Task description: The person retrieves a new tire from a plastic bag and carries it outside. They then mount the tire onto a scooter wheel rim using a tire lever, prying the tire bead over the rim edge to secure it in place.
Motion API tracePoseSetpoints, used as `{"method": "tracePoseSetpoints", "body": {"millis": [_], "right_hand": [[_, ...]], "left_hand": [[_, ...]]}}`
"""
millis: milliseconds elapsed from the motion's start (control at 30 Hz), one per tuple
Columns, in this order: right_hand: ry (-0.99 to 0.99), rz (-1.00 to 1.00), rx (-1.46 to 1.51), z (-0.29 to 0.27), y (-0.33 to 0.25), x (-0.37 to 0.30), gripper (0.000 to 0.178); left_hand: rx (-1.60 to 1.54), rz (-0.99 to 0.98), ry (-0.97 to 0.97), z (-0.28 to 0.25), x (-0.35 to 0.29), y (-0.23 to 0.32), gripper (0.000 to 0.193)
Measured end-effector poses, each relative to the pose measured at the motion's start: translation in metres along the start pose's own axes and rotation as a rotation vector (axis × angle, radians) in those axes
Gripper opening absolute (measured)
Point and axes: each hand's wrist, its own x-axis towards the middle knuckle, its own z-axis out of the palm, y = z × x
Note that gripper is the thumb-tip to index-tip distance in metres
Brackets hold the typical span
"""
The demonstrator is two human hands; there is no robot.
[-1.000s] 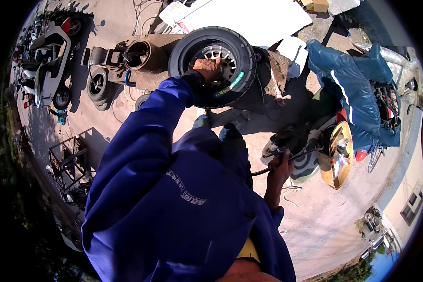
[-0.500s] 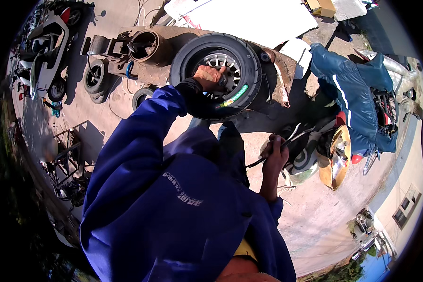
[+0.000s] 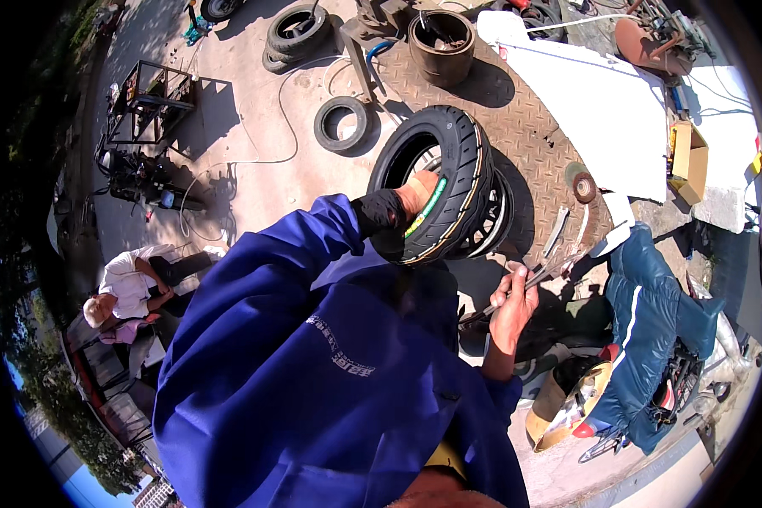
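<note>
A black motorcycle tyre [image 3: 467,161] with a green label stands tilted on a rusty steel plate. The spoked rim [image 3: 501,216] of its wheel shows on the tyre's right side. My left hand [image 3: 419,190] reaches into the tyre's opening and grips the wheel there; the fingertips are hidden. Lower right of the wheel, my right hand [image 3: 515,306] is closed around thin metal tyre levers [image 3: 547,269], which point up and right. Their other ends pass below the hand toward my body.
The checker-plate steel base [image 3: 538,140] carries a rusty drum [image 3: 442,51]. Loose tyres [image 3: 342,124] lie on the ground to the left. A white board [image 3: 584,102] is behind, a blue-covered scooter [image 3: 643,330] and a box [image 3: 567,415] right. A person [image 3: 131,288] sits far left.
The wheel has gone from lying flat to tilted up on edge, with my left hand on it. My right hand has brought the tyre levers nearer to it. The view has turned.
</note>
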Motion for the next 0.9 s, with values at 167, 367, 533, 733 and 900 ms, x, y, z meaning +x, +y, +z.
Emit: {"method": "tracePoseSetpoints", "body": {"millis": [167, 367, 533, 733, 900], "right_hand": [[-0.132, 0.079, -0.204, 0.002, 0.020, 0.011, 0.029], [-0.217, 0.210, -0.270, 0.012, 0.064, -0.011, 0.029], [-0.175, 0.320, -0.329, 0.013, 0.136, -0.017, 0.025], [-0.147, 0.419, -0.315, 0.031, 0.271, -0.008, 0.021], [-0.298, 0.627, -0.389, 0.040, 0.378, 0.025, 0.023]], "left_hand": [[-2.249, -0.538, 0.172, 0.059, -0.103, -0.071, 0.038], [-2.237, -0.726, 0.486, 0.152, -0.199, -0.205, 0.049], [-1.813, -0.454, 0.417, 0.210, -0.286, -0.311, 0.051], [-0.299, -0.634, 0.189, 0.260, -0.331, -0.423, 0.047], [0.047, -0.784, 0.283, 0.344, -0.351, -0.548, 0.039]]}}
